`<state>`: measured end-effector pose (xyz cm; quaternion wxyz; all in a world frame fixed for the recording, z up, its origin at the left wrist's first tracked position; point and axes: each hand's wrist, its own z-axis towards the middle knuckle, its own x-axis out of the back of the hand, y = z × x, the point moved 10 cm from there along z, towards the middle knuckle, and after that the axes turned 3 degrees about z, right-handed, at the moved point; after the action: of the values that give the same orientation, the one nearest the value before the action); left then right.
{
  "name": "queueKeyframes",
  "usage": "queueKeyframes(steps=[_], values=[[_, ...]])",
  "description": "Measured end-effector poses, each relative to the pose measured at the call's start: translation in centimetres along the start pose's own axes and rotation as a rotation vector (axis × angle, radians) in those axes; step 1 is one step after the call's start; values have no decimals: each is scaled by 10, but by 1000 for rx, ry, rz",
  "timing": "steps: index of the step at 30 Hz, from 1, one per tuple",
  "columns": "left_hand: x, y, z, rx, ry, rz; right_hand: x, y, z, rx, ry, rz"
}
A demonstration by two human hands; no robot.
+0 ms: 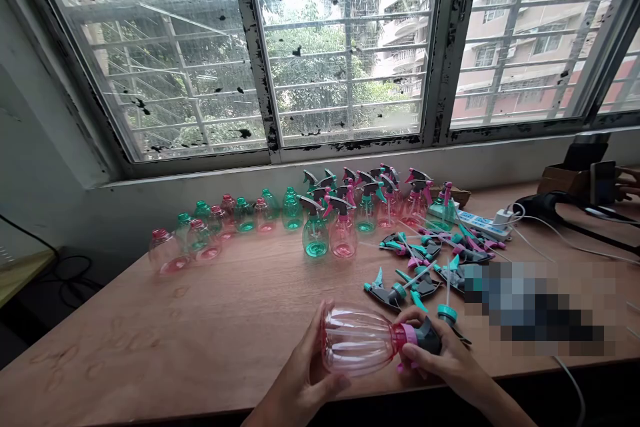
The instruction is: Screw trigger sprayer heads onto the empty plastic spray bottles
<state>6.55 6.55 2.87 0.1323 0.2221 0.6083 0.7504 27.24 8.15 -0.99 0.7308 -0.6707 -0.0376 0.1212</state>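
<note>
A clear pink spray bottle [356, 339] lies on its side over the near edge of the wooden table [200, 320]. My left hand [306, 377] cups its round body from below and behind. My right hand [440, 357] is closed round the grey and pink trigger sprayer head [425, 337] at the bottle's neck. Several loose teal and pink sprayer heads [415, 273] with dip tubes lie just beyond my right hand.
Several capless pink and green bottles [210, 237] stand at the back left; several with sprayers fitted [350, 213] stand at the back centre under the window. A power strip [475, 221], cables and a box sit at the right. Another person's hand [627, 183] shows at the far right.
</note>
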Motion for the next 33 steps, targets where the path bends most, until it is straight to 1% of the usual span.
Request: queueKeyframes(steps=[3, 5, 9, 14, 17, 21, 23, 27, 30, 33], values=[[-5, 1, 1, 8, -38, -62, -1, -2, 0, 5, -3, 17], [-6, 1, 1, 3, -41, -78, -3, -5, 0, 31, -19, 25], [-2, -1, 1, 8, 10, -89, 2, -6, 1, 66, 7, 13], [2, -12, 3, 39, 15, -78, 6, -5, 2, 63, 43, 10], [7, -16, 4, -3, 39, -24, 5, -7, 1, 66, 39, 23], [9, -15, 2, -100, 47, 54, 2, -7, 2, 46, 9, 13], [8, -14, 1, -92, 45, 60, 1, -7, 2, 38, 7, -1], [6, -9, 1, -32, 46, 13, -4, -8, 1, 20, -8, 23], [3, -4, 2, -33, 20, -48, -7, -7, -1, -9, -26, 54], [3, -2, 2, -48, 25, -7, -7, -7, -2, -9, -29, 59]])
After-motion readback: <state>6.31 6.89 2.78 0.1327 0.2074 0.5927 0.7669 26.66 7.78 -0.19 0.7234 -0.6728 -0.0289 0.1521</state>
